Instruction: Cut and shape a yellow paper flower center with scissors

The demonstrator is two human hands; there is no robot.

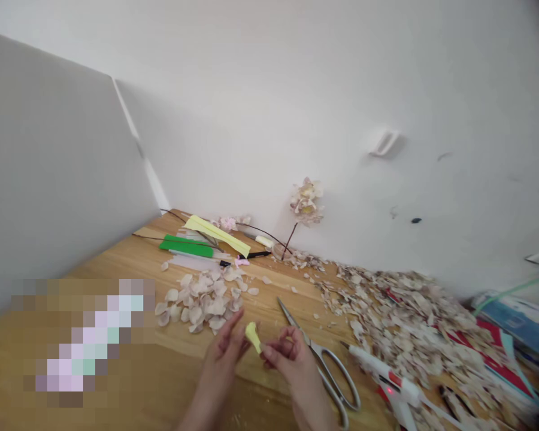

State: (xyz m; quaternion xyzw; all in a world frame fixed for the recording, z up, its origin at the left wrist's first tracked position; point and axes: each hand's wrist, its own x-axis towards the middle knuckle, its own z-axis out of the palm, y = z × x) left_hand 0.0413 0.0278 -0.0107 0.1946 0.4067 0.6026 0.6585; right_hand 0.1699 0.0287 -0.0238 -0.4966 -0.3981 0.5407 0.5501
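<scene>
My left hand [227,347] and my right hand [287,356] meet low in the middle of the view, above a wooden table [130,365]. Between their fingertips sits a small pale yellow rolled paper piece [253,336]. Both hands pinch it, the left from the left side, the right from below and right. A pile of pale pink paper petals [204,299] lies just beyond my left hand. Silver scissors [323,359] lie shut on the table right beside my right hand.
A white glue gun [386,374] with a red light lies right of the scissors. Paper scraps [399,311] cover the table's right side. Green [186,245] and yellow [218,233] paper strips, wires and a paper flower [306,203] stand by the white wall. A blurred patch covers the left.
</scene>
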